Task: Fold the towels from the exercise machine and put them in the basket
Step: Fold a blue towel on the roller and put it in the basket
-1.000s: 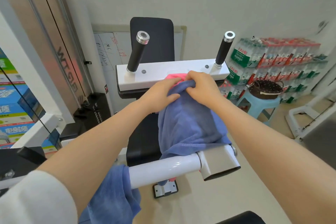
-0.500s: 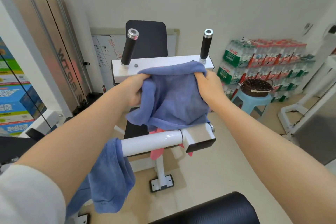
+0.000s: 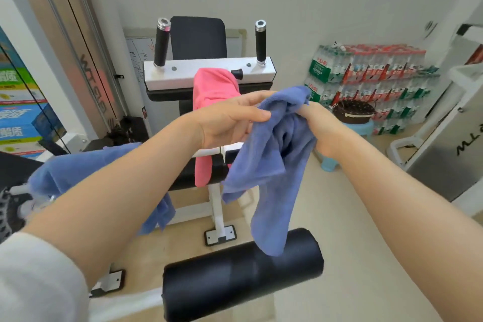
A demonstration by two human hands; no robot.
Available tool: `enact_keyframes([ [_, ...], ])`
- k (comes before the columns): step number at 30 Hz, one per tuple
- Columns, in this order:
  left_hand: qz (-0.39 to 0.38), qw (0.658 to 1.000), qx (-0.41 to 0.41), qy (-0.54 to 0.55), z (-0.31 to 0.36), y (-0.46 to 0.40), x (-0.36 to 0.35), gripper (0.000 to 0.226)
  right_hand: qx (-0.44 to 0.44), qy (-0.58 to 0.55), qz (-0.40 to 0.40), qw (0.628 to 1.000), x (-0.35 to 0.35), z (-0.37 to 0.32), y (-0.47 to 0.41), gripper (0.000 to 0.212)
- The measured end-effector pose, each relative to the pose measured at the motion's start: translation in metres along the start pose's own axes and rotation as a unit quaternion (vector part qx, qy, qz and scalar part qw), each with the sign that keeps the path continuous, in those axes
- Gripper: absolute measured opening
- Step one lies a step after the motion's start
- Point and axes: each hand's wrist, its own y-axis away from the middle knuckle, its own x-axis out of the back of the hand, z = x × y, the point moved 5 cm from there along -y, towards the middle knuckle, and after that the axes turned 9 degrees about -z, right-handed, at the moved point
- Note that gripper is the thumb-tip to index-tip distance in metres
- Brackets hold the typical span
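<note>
White steel exercise machine [image 3: 209, 73] with black padded backrest and two black upright grips stands against the wall. Black cylindrical foam roller pad [image 3: 240, 272] lies nearest the camera. Held blue terry towel [image 3: 271, 165], soft and crumpled, hangs in loose folds, lower tip just above the roller. Pink terry towel [image 3: 211, 91] drapes over the machine's crossbar. Second blue towel [image 3: 78, 167] lies behind the left forearm. Dark woven basket [image 3: 352, 112] sits on a pale blue plastic stool [image 3: 358, 129], well apart to the right, open floor between. Left hand [image 3: 230, 120] pinches the towel's top edge; right hand [image 3: 321, 128] grips bunched cloth.
</note>
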Motion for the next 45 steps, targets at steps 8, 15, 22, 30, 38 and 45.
enact_keyframes([
  [8, 0.431, 0.894, 0.066, 0.098, -0.062, 0.022, -0.013, 0.032, 0.011, 0.183, -0.044, 0.982, 0.013, 0.046, 0.053, 0.028],
  [15, 0.202, 0.903, 0.146, -0.349, -0.060, 0.004, -0.087, 0.032, 0.088, 0.156, -0.110, 0.978, -0.005, 0.050, 0.085, 0.006],
  [22, 0.255, 0.891, 0.158, -0.341, -0.078, 0.005, -0.091, 0.022, 0.052, 0.087, -0.174, 0.979, 0.004, 0.054, 0.092, 0.019],
  [30, 0.468, 0.877, -0.018, 0.108, -0.080, 0.035, -0.058, 0.012, -0.051, 0.033, -0.344, 0.937, 0.007, 0.072, 0.106, 0.023],
  [38, 0.207, 0.912, 0.144, -0.324, -0.080, 0.006, -0.076, 0.050, 0.024, 0.119, -0.240, 0.963, -0.003, 0.066, 0.083, 0.024],
  [45, 0.209, 0.878, 0.135, -0.408, -0.074, 0.001, -0.070, 0.024, 0.062, 0.129, -0.176, 0.974, 0.007, 0.064, 0.079, 0.018],
])
